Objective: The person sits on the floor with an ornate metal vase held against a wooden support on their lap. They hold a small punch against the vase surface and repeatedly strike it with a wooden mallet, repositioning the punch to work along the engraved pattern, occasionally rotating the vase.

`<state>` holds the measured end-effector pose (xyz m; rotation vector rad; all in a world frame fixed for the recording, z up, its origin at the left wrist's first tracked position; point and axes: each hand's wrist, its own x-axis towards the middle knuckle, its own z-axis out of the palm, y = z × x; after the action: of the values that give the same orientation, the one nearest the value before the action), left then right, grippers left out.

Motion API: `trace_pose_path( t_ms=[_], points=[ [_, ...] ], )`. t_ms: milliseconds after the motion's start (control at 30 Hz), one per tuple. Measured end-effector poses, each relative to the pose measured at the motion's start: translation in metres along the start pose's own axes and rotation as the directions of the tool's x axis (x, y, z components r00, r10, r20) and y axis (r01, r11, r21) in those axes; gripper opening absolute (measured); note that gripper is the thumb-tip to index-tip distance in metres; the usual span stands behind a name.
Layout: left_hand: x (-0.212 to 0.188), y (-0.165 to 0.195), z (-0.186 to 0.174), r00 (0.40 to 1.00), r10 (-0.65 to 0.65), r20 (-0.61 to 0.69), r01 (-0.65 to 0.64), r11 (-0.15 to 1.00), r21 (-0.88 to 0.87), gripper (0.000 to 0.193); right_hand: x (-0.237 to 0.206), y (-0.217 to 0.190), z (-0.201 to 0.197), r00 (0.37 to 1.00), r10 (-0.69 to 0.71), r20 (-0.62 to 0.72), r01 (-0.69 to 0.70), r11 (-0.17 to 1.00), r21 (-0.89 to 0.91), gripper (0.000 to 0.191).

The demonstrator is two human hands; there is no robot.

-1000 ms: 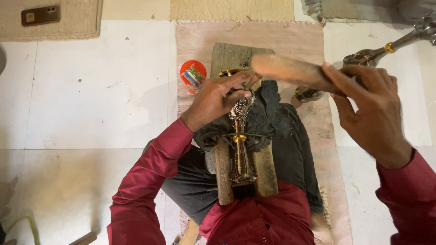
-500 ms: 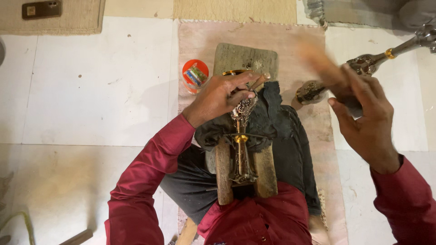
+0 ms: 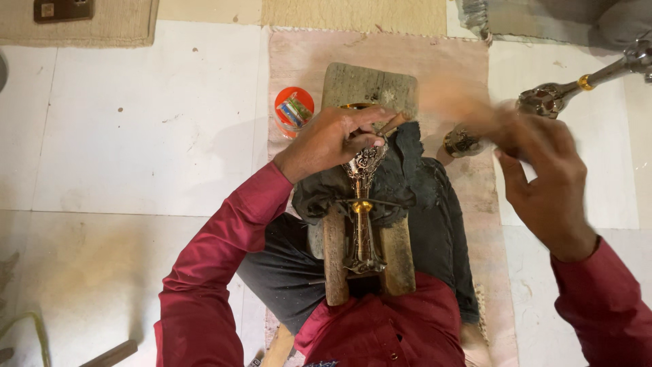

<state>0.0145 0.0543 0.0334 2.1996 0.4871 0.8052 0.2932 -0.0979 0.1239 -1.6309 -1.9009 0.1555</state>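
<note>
White floor tiles spread wide and bare to the left; a pink mat runs down the middle. One wooden block, one orange lid, one dark cloth, two wooden bars flanking one ornate brass stem. Two more metal pieces lie at the right. Left hand curls on the stem's top, pinching a small tool. Right hand grips a blurred wooden mallet beside the block.
</note>
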Motion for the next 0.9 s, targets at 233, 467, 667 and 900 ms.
trace_pose_path(
  t_ms=[233, 467, 667, 900],
  points=[
    [0.003, -0.006, 0.000, 0.998, -0.012, 0.059, 0.011, 1.000, 0.009, 0.049, -0.005, 0.006, 0.005, 0.999, -0.034, -0.040, 0.033, 0.999, -0.027, 0.058],
    [0.007, -0.014, 0.000, 0.997, 0.023, 0.080, -0.018, 0.998, -0.052, 0.052, -0.007, 0.015, 0.006, 0.981, -0.173, -0.084, 0.148, 0.960, -0.239, 0.062],
    [0.007, -0.015, -0.005, 0.993, -0.014, 0.119, 0.026, 0.994, -0.104, 0.054, -0.015, 0.017, 0.010, 0.986, -0.132, -0.102, 0.098, 0.953, -0.288, 0.059],
    [0.011, -0.019, -0.004, 0.993, 0.024, 0.117, -0.007, 0.990, -0.142, 0.058, -0.024, 0.033, 0.014, 0.991, -0.119, -0.058, 0.112, 0.987, -0.117, 0.052]
  ],
)
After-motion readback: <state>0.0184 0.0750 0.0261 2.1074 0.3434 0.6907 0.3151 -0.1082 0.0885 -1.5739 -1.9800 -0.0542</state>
